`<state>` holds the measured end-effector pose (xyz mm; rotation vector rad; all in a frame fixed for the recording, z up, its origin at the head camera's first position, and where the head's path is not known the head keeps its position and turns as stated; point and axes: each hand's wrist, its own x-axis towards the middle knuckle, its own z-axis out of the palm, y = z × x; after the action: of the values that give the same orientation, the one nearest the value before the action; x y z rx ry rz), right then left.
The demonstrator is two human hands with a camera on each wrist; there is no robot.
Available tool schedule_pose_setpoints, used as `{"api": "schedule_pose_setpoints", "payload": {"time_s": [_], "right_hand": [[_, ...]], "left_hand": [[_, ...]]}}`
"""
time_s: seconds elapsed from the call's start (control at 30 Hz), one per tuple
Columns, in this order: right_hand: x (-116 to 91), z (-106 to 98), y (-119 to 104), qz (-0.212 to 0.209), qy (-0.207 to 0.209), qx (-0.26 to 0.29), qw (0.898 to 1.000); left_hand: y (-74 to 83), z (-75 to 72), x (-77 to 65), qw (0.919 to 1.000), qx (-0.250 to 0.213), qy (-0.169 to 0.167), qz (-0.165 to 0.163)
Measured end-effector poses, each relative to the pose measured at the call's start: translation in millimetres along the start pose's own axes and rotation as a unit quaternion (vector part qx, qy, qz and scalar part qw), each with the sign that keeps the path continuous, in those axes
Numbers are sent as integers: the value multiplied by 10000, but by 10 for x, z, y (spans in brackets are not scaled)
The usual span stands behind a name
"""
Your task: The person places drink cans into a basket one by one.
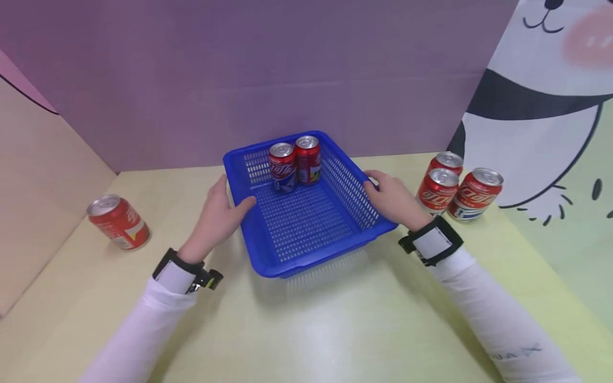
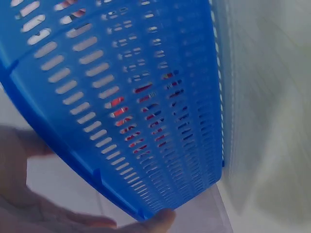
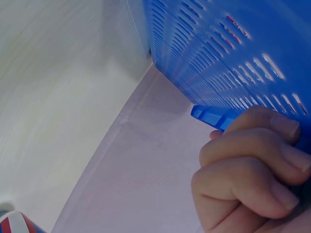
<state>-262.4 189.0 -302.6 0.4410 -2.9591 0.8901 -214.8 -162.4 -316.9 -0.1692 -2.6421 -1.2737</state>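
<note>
A blue plastic basket (image 1: pixel 258 242) with slotted walls sits between the hands, turned at an angle. Two red soda cans, a front one (image 1: pixel 282 167) and a back one (image 1: pixel 308 159), stand upright side by side in its far part. On the left, my left hand (image 1: pixel 215 218) grips the rim, thumb over the top and fingers outside. My right hand (image 1: pixel 394 198) grips the opposite rim; in the right wrist view its fingers (image 3: pixel 243 150) curl beneath it. Slots in the wall (image 2: pixel 112 87) show red can patches in the left wrist view. Whether the basket's base touches the table, I cannot tell.
One red can (image 1: pixel 119 223) stands alone on the table's left side. Three more, including a front can (image 1: pixel 437 190), cluster close behind the right wrist. A purple wall (image 1: pixel 287 69) rises behind the pale table (image 1: pixel 316 330), and a cartoon panel (image 1: pixel 541 143) stands at right.
</note>
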Motion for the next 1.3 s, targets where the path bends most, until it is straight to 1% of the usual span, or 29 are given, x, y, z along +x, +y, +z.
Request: {"api": "schedule_pose_setpoints", "payload": {"time_s": [0.1, 0.17, 0.23, 0.33, 0.4, 0.47, 0.67, 0.9, 1.0, 1.07, 1.13, 1.17, 1.23, 1.3], "right_hand": [[-15, -28, 16, 45, 19, -21, 10000], [-17, -39, 27, 30, 62, -47, 10000], [-16, -45, 37, 8, 99, -61, 9999], [-13, -49, 46, -42, 146, -65, 9999], [-14, -52, 48, -56, 135, -56, 9999], [-16, -57, 48, -75, 129, -70, 9999], [-32, -73, 57, -50, 123, -87, 9999], [-28, -51, 63, -70, 198, -102, 9997], [-23, -41, 54, -92, 131, -98, 9998], [-18, -52, 48, -186, 73, -120, 9997], [-21, -108, 30, -227, 103, -103, 9996], [-24, -154, 27, -234, 194, -106, 9995], [-59, -312, 11, -279, 444, -135, 9985], [-113, -523, 11, -301, 801, -255, 9960]], "left_hand": [[12, 56, 28, 9998, -184, -83, -28], [6, 97, 34, 9984, -541, -167, -70], [1, 148, 35, 9951, -960, -240, -73], [3, 234, 26, 9822, -1844, -295, -220], [8, 277, 15, 9762, -2123, -234, -370], [12, 307, 10, 9710, -2342, -175, -441], [21, 332, 9, 9725, -2296, -99, -383], [2, 331, -19, 9710, -2362, -167, -317], [-10, 320, -40, 9702, -2392, -195, -324], [-25, 311, -50, 9701, -2395, -201, -346], [-44, 303, -56, 9707, -2364, -209, -369], [-52, 299, -58, 9713, -2339, -208, -377], [-65, 289, -59, 9726, -2286, -212, -354], [-64, 277, -55, 9740, -2236, -212, -303]]}}
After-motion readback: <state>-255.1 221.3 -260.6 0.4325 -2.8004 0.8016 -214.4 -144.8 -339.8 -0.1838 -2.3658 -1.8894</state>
